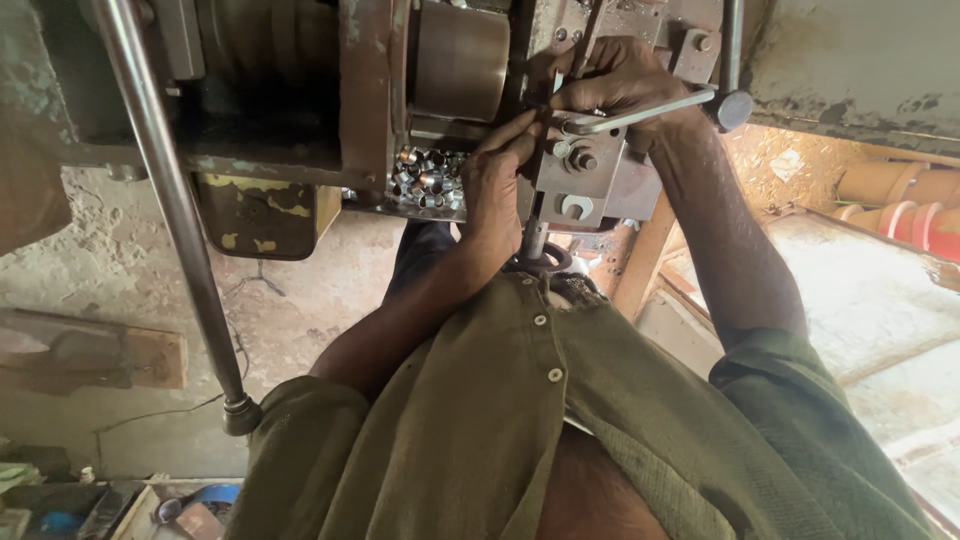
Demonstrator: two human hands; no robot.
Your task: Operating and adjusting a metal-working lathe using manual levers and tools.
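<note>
My right hand [620,80] is wrapped around the long arm of an L-shaped steel wrench [650,112]. The wrench's bent end goes into a grey metal tool block [585,185] on a worn machine. My left hand [495,185] lies against the left side of that block. Its fingertips are pinched at the wrench's bent end, near a bolt head [583,160]. Both forearms reach out from olive-green sleeves. A short steel post [533,238] stands out under the block, close to my left wrist.
A heap of small shiny metal rings [430,180] sits left of my left hand. A brown drum [460,60] is above it. A long steel rod [170,200] slants across the left. A black knob [733,110] and orange-red cylinders [900,205] are at the right.
</note>
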